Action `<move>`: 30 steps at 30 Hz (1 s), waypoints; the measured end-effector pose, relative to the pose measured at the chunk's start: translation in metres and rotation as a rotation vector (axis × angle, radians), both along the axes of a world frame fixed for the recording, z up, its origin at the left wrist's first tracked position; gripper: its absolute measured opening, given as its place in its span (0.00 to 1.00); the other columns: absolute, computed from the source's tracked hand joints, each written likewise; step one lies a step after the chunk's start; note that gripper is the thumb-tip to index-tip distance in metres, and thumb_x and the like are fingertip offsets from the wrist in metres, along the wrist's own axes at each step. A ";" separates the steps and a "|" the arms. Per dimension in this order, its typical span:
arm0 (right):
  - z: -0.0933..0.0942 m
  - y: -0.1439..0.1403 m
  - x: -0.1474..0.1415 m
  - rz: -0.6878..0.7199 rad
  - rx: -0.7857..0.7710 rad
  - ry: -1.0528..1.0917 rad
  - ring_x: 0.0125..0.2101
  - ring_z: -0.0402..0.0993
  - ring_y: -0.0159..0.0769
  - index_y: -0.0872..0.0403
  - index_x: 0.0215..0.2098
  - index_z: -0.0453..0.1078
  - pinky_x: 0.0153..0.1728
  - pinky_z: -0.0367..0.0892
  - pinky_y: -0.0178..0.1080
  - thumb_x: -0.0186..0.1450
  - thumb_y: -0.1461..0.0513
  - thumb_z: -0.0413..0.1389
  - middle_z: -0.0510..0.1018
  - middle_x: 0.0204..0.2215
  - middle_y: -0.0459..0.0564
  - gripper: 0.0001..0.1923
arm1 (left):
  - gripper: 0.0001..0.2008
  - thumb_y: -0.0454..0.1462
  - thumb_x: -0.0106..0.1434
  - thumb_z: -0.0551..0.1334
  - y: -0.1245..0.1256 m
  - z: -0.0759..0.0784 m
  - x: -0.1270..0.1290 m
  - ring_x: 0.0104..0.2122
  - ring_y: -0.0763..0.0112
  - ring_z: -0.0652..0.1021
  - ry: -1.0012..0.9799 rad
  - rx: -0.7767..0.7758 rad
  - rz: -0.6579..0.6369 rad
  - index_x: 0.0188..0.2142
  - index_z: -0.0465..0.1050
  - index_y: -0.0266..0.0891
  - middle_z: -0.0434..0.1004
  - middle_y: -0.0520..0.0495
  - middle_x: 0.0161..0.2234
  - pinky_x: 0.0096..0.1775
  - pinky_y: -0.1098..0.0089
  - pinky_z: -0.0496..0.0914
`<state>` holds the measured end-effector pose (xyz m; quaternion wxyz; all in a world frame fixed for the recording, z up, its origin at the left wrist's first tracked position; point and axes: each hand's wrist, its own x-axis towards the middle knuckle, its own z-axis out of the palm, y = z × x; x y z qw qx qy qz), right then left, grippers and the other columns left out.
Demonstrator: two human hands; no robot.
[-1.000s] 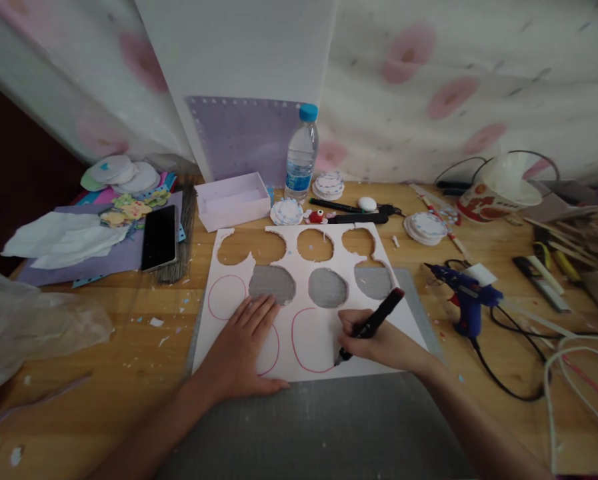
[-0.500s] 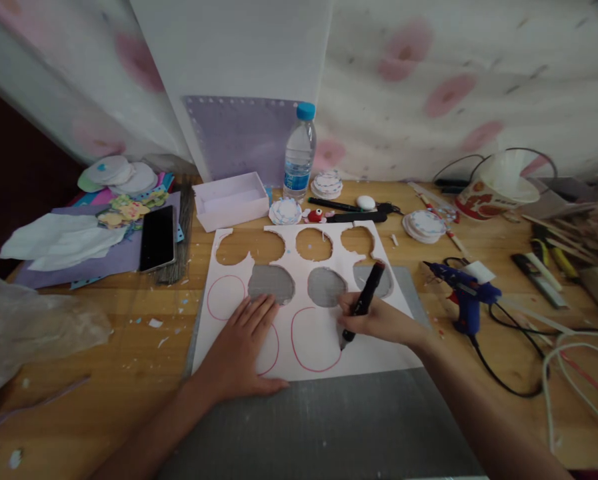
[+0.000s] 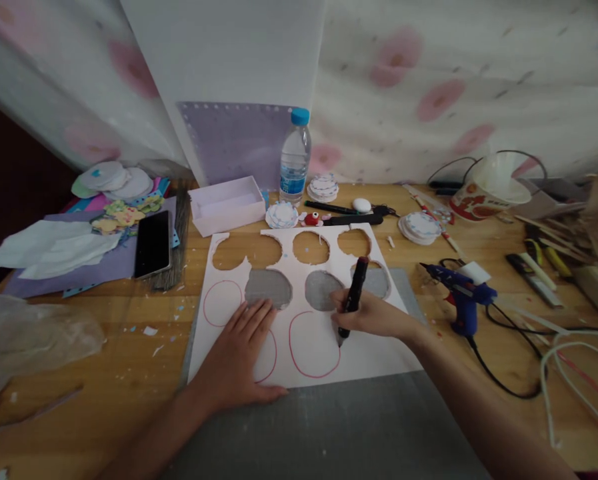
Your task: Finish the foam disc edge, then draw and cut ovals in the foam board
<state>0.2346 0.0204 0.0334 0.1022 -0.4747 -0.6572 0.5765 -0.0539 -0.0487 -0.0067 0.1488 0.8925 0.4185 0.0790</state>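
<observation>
The marker [image 3: 353, 300] has inched farther along the red circle [image 3: 315, 343], clamped in the right grip [image 3: 373, 315] with its tip nearside on the white sheet [image 3: 373, 357], where the left grip [image 3: 233, 360] lies flat, uncurled.

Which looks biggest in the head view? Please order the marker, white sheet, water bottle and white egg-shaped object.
Largest to smallest:
1. White sheet
2. Water bottle
3. Marker
4. White egg-shaped object

The marker is nearer the camera than the bottle, so this ranks apparent size only.
</observation>
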 end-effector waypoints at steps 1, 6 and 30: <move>0.000 0.000 0.000 -0.002 -0.003 0.005 0.23 0.54 0.28 0.52 0.21 0.53 0.24 0.51 0.35 0.54 0.65 0.53 0.56 0.20 0.39 0.11 | 0.58 0.64 0.50 0.60 0.000 0.000 0.000 0.65 0.45 0.56 0.001 0.001 0.001 0.69 0.40 0.34 0.49 0.34 0.67 0.64 0.48 0.48; 0.002 0.000 0.000 -0.015 -0.001 0.010 0.23 0.54 0.28 0.52 0.21 0.53 0.23 0.51 0.34 0.53 0.65 0.53 0.56 0.19 0.39 0.11 | 0.58 0.64 0.50 0.60 0.000 0.000 0.000 0.64 0.45 0.57 -0.001 0.006 0.002 0.69 0.39 0.35 0.50 0.35 0.67 0.64 0.47 0.49; 0.005 0.015 -0.005 -0.039 0.089 -0.005 0.22 0.53 0.28 0.52 0.20 0.51 0.23 0.51 0.35 0.53 0.66 0.52 0.55 0.19 0.39 0.11 | 0.58 0.63 0.51 0.60 0.001 0.000 -0.001 0.63 0.44 0.58 -0.007 0.013 -0.011 0.69 0.36 0.36 0.50 0.34 0.67 0.63 0.47 0.49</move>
